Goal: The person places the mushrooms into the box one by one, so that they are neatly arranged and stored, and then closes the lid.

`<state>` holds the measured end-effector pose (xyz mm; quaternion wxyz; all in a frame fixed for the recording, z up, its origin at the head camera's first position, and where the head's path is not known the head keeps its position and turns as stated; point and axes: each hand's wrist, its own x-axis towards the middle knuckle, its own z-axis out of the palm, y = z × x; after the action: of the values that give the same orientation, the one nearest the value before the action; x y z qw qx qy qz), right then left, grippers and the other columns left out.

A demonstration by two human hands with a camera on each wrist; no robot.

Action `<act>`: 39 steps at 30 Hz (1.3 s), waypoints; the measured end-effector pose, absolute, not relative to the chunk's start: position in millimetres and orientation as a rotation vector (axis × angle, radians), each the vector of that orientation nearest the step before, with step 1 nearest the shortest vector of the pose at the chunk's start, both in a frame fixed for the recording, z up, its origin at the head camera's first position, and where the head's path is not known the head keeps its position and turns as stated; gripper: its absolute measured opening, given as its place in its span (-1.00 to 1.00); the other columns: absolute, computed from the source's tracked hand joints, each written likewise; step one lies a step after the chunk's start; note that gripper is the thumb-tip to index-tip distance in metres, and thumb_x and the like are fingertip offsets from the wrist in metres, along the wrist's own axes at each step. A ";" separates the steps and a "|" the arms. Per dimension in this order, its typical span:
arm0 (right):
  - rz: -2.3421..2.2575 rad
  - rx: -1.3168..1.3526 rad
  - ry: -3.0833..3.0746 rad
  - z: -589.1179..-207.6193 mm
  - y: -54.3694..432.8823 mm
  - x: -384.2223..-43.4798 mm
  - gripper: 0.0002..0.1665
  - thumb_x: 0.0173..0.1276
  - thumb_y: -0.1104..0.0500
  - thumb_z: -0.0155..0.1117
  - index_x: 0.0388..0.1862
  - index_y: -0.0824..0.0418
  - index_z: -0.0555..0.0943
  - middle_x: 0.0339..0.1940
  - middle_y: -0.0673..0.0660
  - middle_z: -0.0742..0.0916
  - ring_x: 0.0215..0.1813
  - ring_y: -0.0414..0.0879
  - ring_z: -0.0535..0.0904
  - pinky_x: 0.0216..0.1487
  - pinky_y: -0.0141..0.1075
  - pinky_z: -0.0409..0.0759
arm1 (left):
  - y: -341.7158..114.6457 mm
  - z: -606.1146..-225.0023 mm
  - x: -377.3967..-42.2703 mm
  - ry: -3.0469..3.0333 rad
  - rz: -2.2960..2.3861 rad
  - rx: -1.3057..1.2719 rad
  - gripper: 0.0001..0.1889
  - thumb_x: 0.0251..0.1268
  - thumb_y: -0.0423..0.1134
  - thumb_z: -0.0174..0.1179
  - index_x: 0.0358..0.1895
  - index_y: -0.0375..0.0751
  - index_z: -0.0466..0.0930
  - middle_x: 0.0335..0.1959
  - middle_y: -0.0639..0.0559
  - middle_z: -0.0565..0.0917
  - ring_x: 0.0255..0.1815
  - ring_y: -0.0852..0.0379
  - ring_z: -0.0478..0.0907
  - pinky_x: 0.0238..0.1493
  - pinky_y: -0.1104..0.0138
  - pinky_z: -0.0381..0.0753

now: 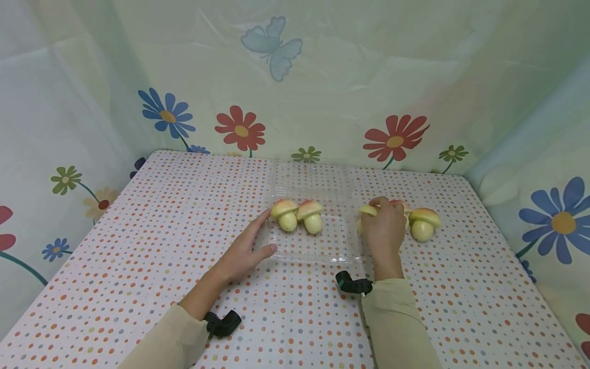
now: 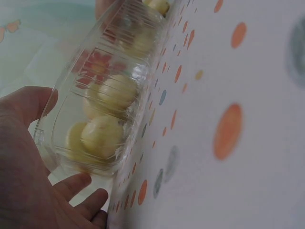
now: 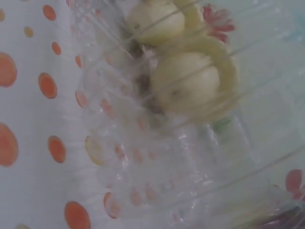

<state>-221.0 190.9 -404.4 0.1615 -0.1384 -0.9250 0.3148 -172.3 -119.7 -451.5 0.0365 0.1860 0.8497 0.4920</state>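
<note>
A clear plastic clamshell box lies with its lid folded back. Two toy mushrooms, one beside another, sit in its left part, with pale stems and yellow caps blushed red. My left hand rests at the box's left side, thumb and fingers spread around the end wall. Just beyond the right wall, my right hand grips a mushroom, whose cap shows past the fingers. Another mushroom is partly hidden behind that hand, and one more lies to its right.
A white tablecloth with coloured dots covers the table. Behind it hangs a pale curtain printed with flowers and a butterfly. Black devices are strapped at the left wrist and right wrist.
</note>
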 end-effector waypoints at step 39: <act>0.982 -0.449 -2.525 -380.1 187.6 -212.4 -0.58 0.35 0.36 0.27 0.19 0.36 0.65 0.26 0.45 0.53 0.29 0.34 0.44 0.17 0.23 0.49 | -120.1 -452.9 -173.0 2.622 1.486 0.535 -0.14 0.49 -0.01 0.17 0.71 0.20 -0.12 0.73 0.06 0.00 0.73 -0.04 -0.06 0.68 -0.09 -0.04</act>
<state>-212.4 187.6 -380.1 0.1963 -0.1604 -0.9016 0.3506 -173.0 -120.1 -452.9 0.0406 0.1745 0.8559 0.4850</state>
